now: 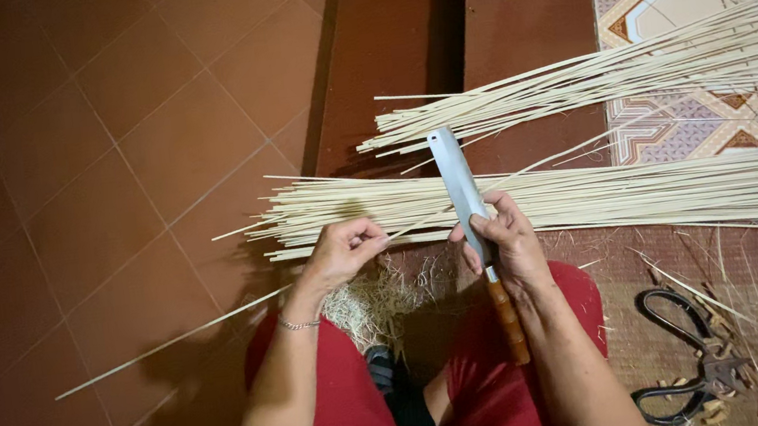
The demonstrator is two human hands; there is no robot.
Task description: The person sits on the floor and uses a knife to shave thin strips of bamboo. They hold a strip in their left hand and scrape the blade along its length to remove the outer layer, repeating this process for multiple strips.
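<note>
Bamboo strip (220,321) pinched in left hand (341,251), right hand (501,242) gripping the cleaver (459,185) against it, lol.

The left hand (338,253) is curled, fingertips pinched together, wrist bent and forearm reaching up from below; the right hand (501,239) is closed in a grip, knuckles up, forearm angled inward.

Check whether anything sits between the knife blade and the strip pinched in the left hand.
Nothing visible does. The left hand pinches a thin bamboo strip that runs right to the knife held upright in the right hand. Only the shavings pile lies below, on the lap.
</note>
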